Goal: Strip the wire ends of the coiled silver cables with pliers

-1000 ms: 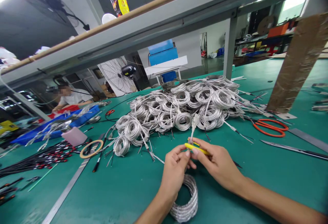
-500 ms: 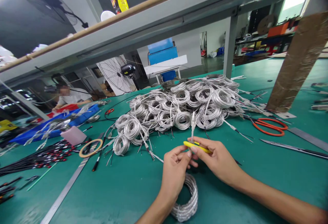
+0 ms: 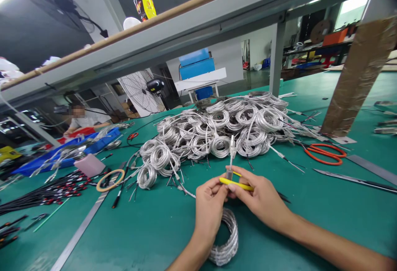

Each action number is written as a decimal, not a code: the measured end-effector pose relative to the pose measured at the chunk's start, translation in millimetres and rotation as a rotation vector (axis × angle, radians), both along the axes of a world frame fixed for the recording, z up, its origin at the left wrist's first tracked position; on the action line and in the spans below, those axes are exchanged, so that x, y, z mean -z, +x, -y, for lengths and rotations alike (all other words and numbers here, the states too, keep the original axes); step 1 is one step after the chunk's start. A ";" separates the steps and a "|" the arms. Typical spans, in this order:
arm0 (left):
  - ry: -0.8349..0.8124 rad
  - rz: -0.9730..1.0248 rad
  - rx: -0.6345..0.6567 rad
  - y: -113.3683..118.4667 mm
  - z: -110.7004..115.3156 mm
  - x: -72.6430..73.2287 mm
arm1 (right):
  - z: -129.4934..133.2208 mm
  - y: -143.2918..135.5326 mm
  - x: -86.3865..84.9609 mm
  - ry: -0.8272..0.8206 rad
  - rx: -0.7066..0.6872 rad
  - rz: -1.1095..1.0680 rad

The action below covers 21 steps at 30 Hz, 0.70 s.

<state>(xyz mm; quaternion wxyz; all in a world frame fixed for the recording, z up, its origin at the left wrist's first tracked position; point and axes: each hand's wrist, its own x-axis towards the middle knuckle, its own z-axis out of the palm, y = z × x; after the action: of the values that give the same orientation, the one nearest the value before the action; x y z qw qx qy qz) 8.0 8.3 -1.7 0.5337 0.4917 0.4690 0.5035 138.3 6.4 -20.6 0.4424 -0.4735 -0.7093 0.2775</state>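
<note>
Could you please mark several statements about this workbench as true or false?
1. The right hand holds a yellow-handled tool. True.
2. The pink bottle is right of the cable pile. False: the pink bottle is left of the cable pile.
3. A cable coil lies on the green table near the left hand. True.
4. The yellow-capped bottle stands on the green table. False: the yellow-capped bottle stands on the shelf.
5. A pale plug points upward. True.
</note>
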 end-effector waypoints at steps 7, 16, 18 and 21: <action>-0.011 -0.034 0.013 0.8 2.9 -2.4 | -13.9 6.3 -5.6 0.003 0.038 -0.128; 0.010 0.031 0.018 -0.8 -0.9 1.1 | -0.8 2.9 0.0 0.005 -0.008 0.021; 0.024 0.011 0.042 -0.9 0.7 -0.3 | -4.7 3.8 -0.9 -0.010 -0.005 -0.022; 0.029 -0.032 0.073 1.0 4.7 -2.9 | -14.4 6.9 -3.0 -0.018 0.005 -0.122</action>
<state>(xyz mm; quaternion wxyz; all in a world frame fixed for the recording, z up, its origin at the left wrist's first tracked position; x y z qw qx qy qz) 9.0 3.6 1.2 0.5370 0.5242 0.4516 0.4826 145.2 20.8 -17.5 0.4814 -0.4614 -0.6771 0.3111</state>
